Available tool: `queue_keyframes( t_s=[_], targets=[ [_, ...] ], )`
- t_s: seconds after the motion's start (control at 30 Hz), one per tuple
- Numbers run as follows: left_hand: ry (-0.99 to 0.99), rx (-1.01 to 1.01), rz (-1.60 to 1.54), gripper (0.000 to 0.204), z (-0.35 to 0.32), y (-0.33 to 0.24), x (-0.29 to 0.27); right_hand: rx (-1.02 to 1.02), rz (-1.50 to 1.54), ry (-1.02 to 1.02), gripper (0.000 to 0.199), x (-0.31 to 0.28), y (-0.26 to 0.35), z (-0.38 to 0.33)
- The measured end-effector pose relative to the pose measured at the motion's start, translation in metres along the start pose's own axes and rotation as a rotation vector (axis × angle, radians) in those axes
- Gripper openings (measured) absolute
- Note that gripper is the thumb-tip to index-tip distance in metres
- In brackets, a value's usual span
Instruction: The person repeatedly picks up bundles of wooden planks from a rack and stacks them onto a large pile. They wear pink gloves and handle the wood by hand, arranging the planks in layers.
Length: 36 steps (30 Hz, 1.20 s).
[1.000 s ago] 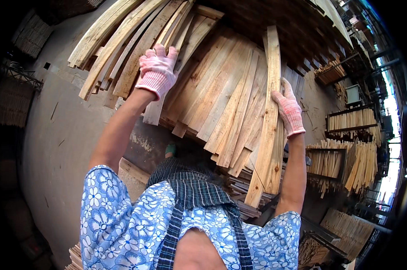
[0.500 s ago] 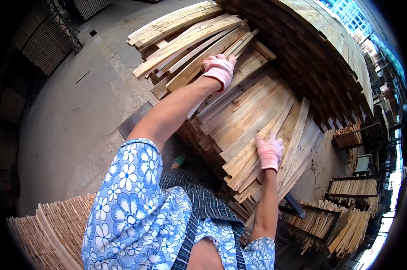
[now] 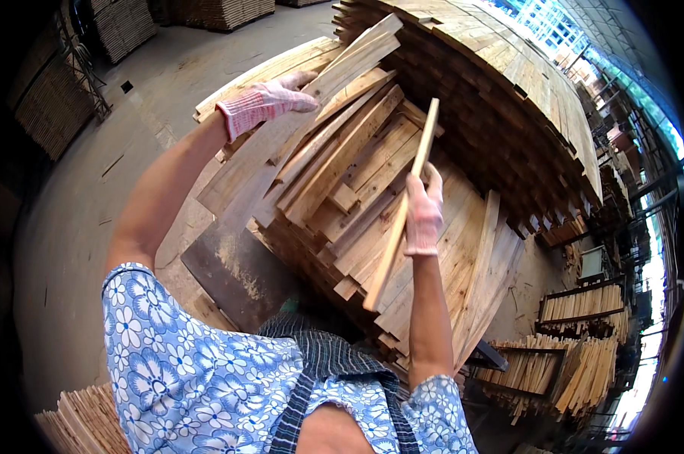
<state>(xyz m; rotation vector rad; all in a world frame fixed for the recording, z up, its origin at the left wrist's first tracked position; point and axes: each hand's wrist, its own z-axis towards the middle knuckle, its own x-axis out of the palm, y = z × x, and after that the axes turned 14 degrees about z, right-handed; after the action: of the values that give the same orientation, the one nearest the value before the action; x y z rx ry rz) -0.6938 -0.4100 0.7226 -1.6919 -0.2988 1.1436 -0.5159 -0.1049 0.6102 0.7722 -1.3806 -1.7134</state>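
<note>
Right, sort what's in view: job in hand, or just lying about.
In the work: narrow board in right hand, pale board at left hand, boards below.

Apparently lying about: sawdust, racked boards at right, stacks at upper left.

Blue-and-white floral shirt (image 3: 198,363); over it, a dark, pale-striped apron (image 3: 334,351); beyond it, pink-and-white gloves (image 3: 423,219), tan planks (image 3: 395,231); left of it, grey floor (image 3: 62,303).

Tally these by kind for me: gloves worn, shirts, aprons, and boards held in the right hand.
Gloves: 2
Shirt: 1
Apron: 1
Board in the right hand: 1
Total: 5
</note>
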Motion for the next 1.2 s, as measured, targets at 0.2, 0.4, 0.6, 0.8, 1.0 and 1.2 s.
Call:
queue_keyframes(
  t_s=[0.2,0.4,0.6,0.8,1.0,1.2],
  targets=[
    [0.031,-0.107,0.369,0.074,0.019,0.023,-0.011,0.204,-0.418,-0.034,0.071,0.132,-0.054,0.07],
    [0.141,-0.233,0.5,0.085,-0.009,0.012,0.0,0.176,-0.235,-0.024,0.071,0.116,-0.05,0.079],
    [0.108,-0.195,0.454,0.071,0.026,0.02,-0.035,0.397,-0.381,-0.003,0.073,0.153,-0.006,0.067],
    [-0.003,-0.252,0.817,0.06,0.118,0.031,0.012,0.348,-0.337,0.101,0.092,0.171,-0.061,0.08],
    [-0.015,-0.205,0.489,0.091,0.123,0.097,-0.053,0.194,-0.286,0.331,0.092,0.085,0.01,0.062],
    [0.009,-0.3,1.005,0.074,0.159,0.081,-0.035,0.404,-1.211,-0.296,0.078,-0.155,0.024,-0.022]
  ],
)
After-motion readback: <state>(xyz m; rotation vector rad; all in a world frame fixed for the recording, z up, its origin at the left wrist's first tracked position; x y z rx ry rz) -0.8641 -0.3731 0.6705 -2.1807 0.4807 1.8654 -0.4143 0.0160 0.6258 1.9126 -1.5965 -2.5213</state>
